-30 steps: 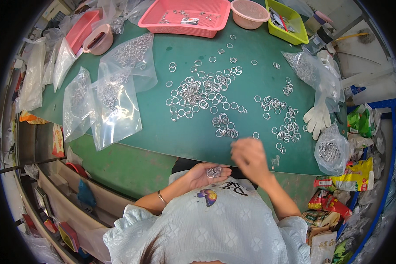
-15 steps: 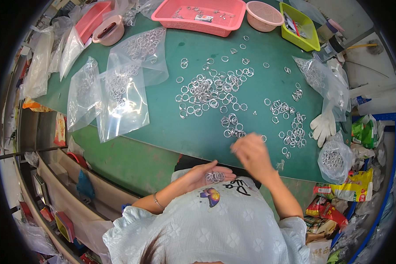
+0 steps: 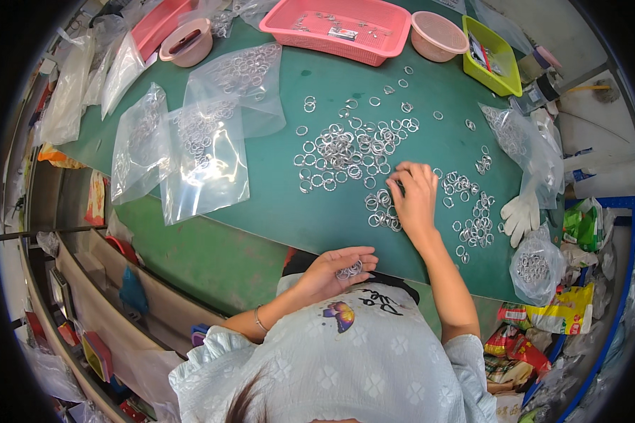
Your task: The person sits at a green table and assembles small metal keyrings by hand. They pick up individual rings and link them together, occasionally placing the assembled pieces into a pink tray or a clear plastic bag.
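The left hand [image 3: 329, 273] is loosely curled around silver rings [image 3: 349, 269] just off the desk's [image 3: 282, 204] near edge. The right hand [image 3: 416, 196], fingers bent, is beside a small ring cluster [image 3: 381, 209] inward of that edge; whether it grips anything I cannot tell.

Black lettering [image 3: 379, 304] marks the pale shirt [image 3: 363, 352] — print [image 3: 557, 321] on the yellow packet [image 3: 578, 302] is illegible.

Bare right hand [image 3: 414, 196] now farther out over the flat green tabletop [image 3: 310, 222], at the right side of the small silver ring cluster [image 3: 378, 205], no longer near of it. Left hand [image 3: 330, 272] now cups its shiny round metal rings [image 3: 348, 270] more, palm less flat.
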A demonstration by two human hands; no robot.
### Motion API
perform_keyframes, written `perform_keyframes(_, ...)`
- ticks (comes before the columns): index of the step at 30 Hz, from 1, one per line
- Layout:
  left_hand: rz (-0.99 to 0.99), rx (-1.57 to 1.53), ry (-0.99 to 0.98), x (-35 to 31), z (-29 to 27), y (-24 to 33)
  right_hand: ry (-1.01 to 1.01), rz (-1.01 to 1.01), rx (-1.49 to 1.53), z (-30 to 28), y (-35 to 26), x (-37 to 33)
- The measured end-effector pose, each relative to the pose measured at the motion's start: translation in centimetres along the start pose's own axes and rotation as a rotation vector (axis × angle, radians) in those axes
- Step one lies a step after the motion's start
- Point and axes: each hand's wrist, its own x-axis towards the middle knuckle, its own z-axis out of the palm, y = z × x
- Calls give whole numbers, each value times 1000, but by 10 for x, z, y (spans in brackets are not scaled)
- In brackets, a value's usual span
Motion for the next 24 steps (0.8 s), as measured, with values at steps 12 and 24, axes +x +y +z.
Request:
perform_keyframes(12,126,-294,-77,14,-2,16,7,26,201,19,-20,19)
perform_keyframes(24,244,-337,275,18,24,37,-403,-39,553,-9,-35,14)
